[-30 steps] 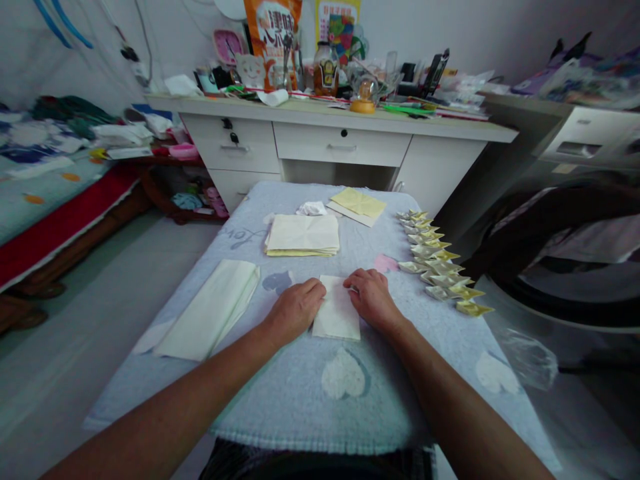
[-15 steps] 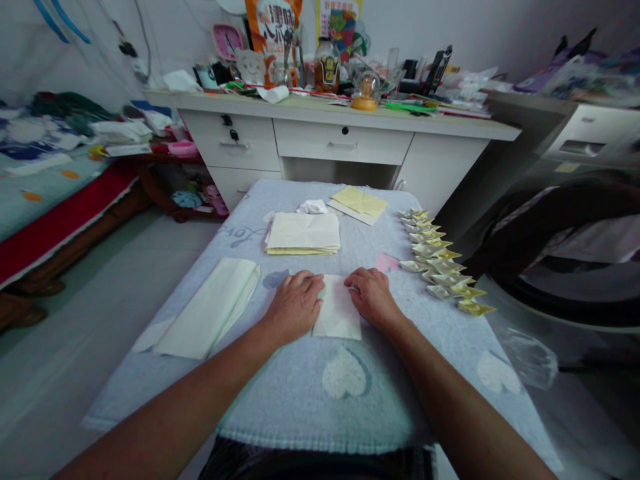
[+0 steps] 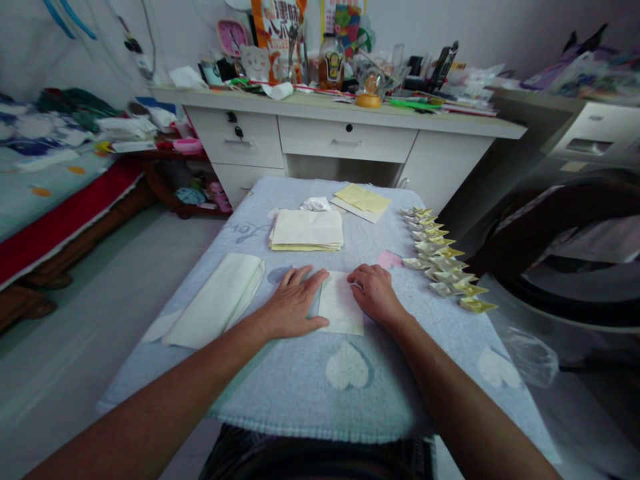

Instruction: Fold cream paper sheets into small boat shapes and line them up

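Paper (image 3: 343, 307) lies just below the frame's centre on the cloth-covered surface (image 3: 285, 400). Left hand (image 3: 290, 308), grip spread wide, meets the paper's left edge; right hand (image 3: 377, 293) curls at its upper right, whether pinching I cannot tell.

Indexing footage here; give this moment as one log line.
white paper: lying on blue cloth | left hand: spread, over paper's left edge | right hand: curled over paper's right edge

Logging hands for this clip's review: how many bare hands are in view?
2: the spread left hand at the left edge of the small, cream, rectangular paper, and the curled right hand at its upper right edge.
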The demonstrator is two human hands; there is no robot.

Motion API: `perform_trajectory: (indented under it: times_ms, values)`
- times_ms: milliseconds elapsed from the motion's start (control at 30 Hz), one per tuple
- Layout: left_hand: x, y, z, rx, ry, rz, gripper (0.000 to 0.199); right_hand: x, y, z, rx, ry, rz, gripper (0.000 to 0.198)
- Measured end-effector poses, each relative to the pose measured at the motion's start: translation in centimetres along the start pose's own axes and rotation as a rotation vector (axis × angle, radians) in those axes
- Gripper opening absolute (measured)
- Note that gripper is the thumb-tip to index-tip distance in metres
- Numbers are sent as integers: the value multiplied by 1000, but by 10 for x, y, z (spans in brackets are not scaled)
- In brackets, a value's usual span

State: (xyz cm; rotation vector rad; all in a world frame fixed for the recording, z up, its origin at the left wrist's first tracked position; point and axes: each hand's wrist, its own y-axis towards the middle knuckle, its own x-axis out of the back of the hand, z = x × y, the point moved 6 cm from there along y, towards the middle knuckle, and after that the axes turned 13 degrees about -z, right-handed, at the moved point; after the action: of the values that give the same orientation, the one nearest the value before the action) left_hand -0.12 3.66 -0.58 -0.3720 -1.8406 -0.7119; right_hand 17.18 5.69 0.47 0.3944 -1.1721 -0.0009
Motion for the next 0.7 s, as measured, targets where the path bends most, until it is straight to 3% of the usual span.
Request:
perform_trajectory:
  times_ms: [133, 333, 700]
  values:
    - [0, -4, 0, -28, 4, 48, 91, 1, 0, 1, 1, 4, -9, 20]
    - [0, -19, -7, -119, 10, 86, 65, 2, 0, 1, 4, -3, 2, 20]
    - [10, -53, -9, -231, -23, 104, 43, 0, 0, 0, 32, 25, 1, 19]
